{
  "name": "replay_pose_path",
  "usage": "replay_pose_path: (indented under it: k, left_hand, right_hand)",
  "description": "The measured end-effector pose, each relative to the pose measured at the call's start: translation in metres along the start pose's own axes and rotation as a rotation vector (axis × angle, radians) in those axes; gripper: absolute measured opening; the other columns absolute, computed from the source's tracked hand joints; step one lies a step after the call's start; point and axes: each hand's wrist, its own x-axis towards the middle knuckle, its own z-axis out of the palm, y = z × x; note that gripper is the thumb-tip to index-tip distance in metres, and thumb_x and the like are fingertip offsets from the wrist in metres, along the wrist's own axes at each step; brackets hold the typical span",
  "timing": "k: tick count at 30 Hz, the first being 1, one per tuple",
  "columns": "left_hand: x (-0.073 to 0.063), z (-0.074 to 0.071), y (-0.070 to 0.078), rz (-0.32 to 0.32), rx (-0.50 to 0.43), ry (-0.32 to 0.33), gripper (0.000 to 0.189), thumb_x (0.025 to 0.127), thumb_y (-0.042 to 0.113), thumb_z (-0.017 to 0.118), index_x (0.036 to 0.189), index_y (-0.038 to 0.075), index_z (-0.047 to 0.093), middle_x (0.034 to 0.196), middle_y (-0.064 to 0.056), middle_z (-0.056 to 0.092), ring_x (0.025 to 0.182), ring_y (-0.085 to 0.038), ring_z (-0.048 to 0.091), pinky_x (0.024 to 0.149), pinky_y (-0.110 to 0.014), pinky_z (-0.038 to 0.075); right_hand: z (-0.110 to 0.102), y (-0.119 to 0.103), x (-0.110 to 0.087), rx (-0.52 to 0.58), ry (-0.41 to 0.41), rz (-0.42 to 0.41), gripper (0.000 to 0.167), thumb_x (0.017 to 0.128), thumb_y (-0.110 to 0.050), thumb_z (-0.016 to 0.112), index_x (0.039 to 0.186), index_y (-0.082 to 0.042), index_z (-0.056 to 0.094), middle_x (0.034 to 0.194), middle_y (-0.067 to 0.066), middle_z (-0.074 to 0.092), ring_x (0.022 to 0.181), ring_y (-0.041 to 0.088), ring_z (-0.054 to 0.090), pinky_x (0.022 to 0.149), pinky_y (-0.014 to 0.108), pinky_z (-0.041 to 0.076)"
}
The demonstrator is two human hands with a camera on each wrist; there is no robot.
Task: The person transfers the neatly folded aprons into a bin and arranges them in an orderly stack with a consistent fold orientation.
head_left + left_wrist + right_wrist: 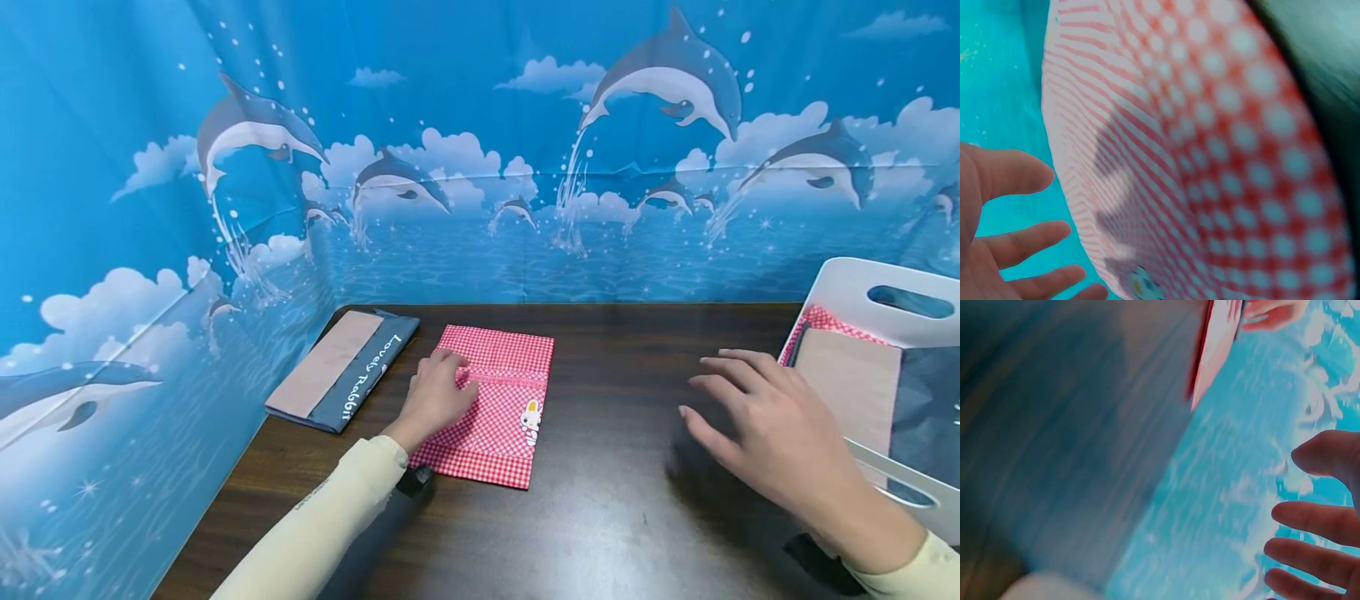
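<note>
A flat, folded red-and-white checked cloth item (495, 417) with a white rabbit figure at its right edge lies on the table. My left hand (437, 398) is over its left part, fingers spread and loosely bent. In the left wrist view, the fingers (1029, 244) cast shadows on the checked cloth (1241, 150) and grip nothing. My right hand (780, 425) hovers at the left side of a white bin (840, 287), fingers apart with nothing between them. The right wrist view shows its spread fingers (1310, 515) and part of the red cloth item (1213, 353) farther off.
A folded navy-and-beige item (337, 367) lettered "Lovely Rabbit" lies left of the checked one. Inside the bin are a similar beige-and-navy item (847, 383) and some red checked cloth (832, 323). A blue dolphin-print curtain (480, 167) borders the dark wooden table (600, 517).
</note>
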Motion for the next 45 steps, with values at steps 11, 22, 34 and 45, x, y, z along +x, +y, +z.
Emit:
replay_pose_path:
  k: [11, 22, 34, 45]
  left_hand:
    - [-0.016, 0.013, -0.020, 0.043, 0.087, -0.041, 0.050, 0.099, 0.025, 0.074, 0.143, 0.001, 0.064, 0.161, -0.025, 0.050, 0.151, -0.046, 0.044, 0.122, -0.064, 0.039]
    - [-0.033, 0.029, 0.007, 0.161, 0.129, -0.013, 0.046, 0.100, 0.025, 0.073, 0.137, 0.000, 0.066, 0.150, -0.027, 0.057, 0.143, -0.047, 0.049, 0.116, -0.064, 0.044]
    - [-0.056, 0.051, 0.042, 0.286, 0.235, 0.048, 0.040, 0.098, 0.030, 0.076, 0.123, 0.000, 0.072, 0.127, -0.022, 0.066, 0.118, -0.039, 0.059, 0.091, -0.054, 0.055]
    - [-0.062, 0.056, 0.052, 0.317, 0.285, 0.061, 0.040, 0.098, 0.034, 0.075, 0.123, 0.004, 0.072, 0.124, -0.019, 0.066, 0.116, -0.035, 0.060, 0.088, -0.049, 0.055]
  right_hand:
    - [0.026, -0.030, 0.005, 0.079, -0.093, -0.074, 0.038, 0.080, -0.033, 0.091, 0.111, -0.012, 0.082, 0.120, 0.014, 0.077, 0.116, 0.036, 0.068, 0.095, 0.060, 0.058]
    - [0.038, -0.035, 0.002, 0.079, -0.174, -0.071, 0.036, 0.082, -0.033, 0.091, 0.109, -0.011, 0.082, 0.120, 0.013, 0.077, 0.115, 0.033, 0.069, 0.093, 0.057, 0.061]
    - [0.054, -0.051, -0.002, 0.144, -0.388, -0.043, 0.044, 0.090, -0.046, 0.085, 0.125, -0.019, 0.080, 0.133, 0.010, 0.073, 0.121, 0.030, 0.070, 0.098, 0.056, 0.061]
    - [0.057, -0.051, -0.003, 0.159, -0.524, -0.129, 0.045, 0.096, -0.051, 0.077, 0.131, -0.023, 0.078, 0.142, 0.009, 0.071, 0.128, 0.032, 0.068, 0.102, 0.056, 0.058]
